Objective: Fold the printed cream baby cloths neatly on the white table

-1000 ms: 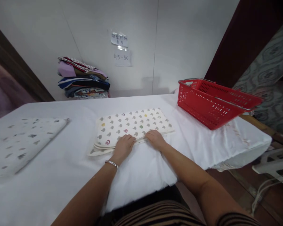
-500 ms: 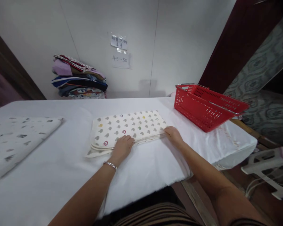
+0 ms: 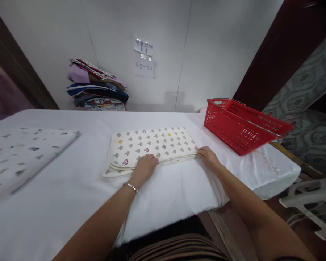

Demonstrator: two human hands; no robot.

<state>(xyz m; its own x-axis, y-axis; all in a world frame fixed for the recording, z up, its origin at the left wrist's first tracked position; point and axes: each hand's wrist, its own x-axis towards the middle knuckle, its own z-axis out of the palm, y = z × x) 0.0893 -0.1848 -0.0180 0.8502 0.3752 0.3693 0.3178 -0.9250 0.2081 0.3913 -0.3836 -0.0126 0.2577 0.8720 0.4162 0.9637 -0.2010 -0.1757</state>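
- Since the left hand point(image 3: 145, 167) lies on the near edge of the folded cloth point(image 3: 154, 143), is it pinching?
- Can't tell. Fingers close together, tips over the edge. Reads as an anchor to me.
- Right hand point(image 3: 210, 158)?
- Fingers together, tips at the cloth's near corner. Pinch or press, can't confirm.
- Best technique?
- My take: anchor left, light outward pull right, edge straight. Too hard likely skews the stack. Mind every layer: the bottom layer point(image 3: 108, 173) pokes out left of the left hand, so I'd line that up too.
- Where's the cloth, exactly?
- Flat on the white table cover point(image 3: 174, 192), just ahead of both hands, reaching left past the left one. Red basket point(image 3: 233, 123) sits ahead and right of the right hand, apart from it.
- Looks?
- Cream, rows of grey mushroom-ish prints, a few red, yellow, green. Long rectangle, smooth top, layers showing along the near edge.
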